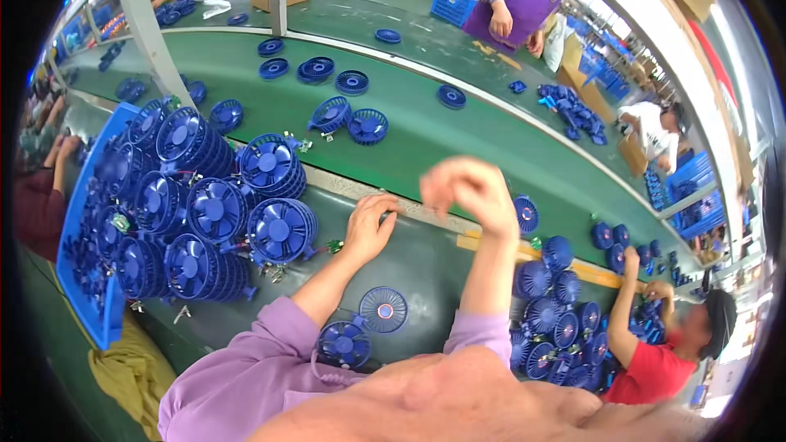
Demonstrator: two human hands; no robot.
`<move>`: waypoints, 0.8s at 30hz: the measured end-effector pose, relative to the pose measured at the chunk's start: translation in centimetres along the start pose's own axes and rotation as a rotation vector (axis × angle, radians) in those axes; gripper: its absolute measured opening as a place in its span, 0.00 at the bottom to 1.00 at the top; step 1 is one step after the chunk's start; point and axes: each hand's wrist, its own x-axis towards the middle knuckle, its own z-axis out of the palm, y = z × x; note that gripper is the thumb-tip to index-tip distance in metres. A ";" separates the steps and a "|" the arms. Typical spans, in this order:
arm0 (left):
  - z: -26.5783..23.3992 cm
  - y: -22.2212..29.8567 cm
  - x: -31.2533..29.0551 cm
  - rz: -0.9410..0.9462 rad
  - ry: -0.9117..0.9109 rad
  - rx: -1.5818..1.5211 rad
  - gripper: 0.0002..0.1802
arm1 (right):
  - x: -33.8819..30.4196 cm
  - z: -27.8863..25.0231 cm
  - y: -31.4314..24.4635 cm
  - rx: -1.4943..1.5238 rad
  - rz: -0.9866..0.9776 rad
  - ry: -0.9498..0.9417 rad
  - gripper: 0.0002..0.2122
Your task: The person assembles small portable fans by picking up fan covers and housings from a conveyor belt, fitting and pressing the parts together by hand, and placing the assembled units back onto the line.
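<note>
While my left hand [372,227] looks empty beside the belt [401,155], my right hand [471,192] curls over its edge; I can't tell if it's gripping. Fan [344,344] and grille [383,309] lie belt's near side; a dragging sleeve [282,336] could snag them.

Factory: green conveyor [434,135], stacked fan parts [279,229]
</note>
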 end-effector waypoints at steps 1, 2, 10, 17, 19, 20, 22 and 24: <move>0.2 0.4 0.1 -0.010 -0.017 -0.005 0.06 | 2.6 -2.1 2.0 -0.163 0.016 0.176 0.11; 0.3 0.3 0.0 0.000 -0.001 -0.006 0.06 | 5.2 -4.6 5.5 -0.289 0.022 0.354 0.11; 1.8 1.5 0.2 0.006 0.035 -0.066 0.06 | 13.3 -21.5 19.6 -1.555 0.295 0.727 0.28; 1.4 1.8 0.4 -0.014 0.060 -0.081 0.05 | 11.3 -18.7 20.9 -1.530 0.099 0.735 0.14; 1.3 1.2 0.3 -0.019 0.075 -0.070 0.06 | 12.3 -15.9 18.6 -1.249 0.138 0.749 0.14; 1.6 1.3 0.3 -0.014 0.078 -0.078 0.06 | 12.5 -15.2 17.3 -1.216 0.013 0.757 0.14; 1.5 1.3 0.3 -0.029 0.069 -0.067 0.06 | 13.9 -12.0 15.0 -0.647 0.095 0.762 0.15; 1.3 0.7 0.0 -0.051 0.067 -0.069 0.06 | 15.5 -7.5 12.5 -0.448 0.102 0.614 0.16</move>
